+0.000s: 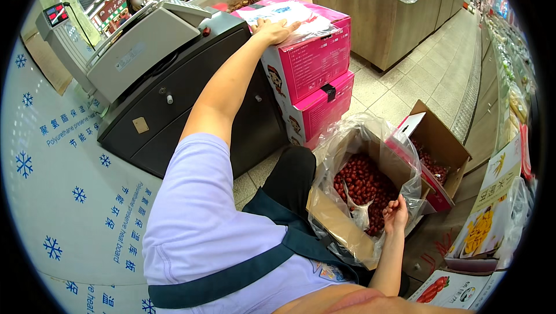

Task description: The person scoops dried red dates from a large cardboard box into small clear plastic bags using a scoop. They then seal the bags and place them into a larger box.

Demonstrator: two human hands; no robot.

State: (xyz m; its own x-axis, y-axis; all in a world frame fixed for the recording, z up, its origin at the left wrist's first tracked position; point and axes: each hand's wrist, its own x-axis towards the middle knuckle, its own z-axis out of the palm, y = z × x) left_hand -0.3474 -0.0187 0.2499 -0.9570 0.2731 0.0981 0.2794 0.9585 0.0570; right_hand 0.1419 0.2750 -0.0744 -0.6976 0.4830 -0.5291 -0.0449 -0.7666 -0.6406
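Observation:
My left hand (276, 32) lies with its fingers spread on printed plastic bags (299, 16) on top of a pink cardboard box (317, 55). That box is stacked on another pink box (325, 103). At the lower right, my right hand (396, 215) has curled fingers beside the rim of a clear plastic liner (412, 179) in an open cardboard box; whether it holds anything does not show. Red jujubes (362, 175) fill much of the lined box, and a translucent scoop (359, 212) rests among them.
A second open carton (438, 138) with bagged jujubes stands right of the lined box. A dark cabinet (195, 97) bears a weighing scale (143, 49). Wooden display counters (369, 19) stand beyond the tiled aisle (417, 79). Printed cartons (478, 218) are at the lower right.

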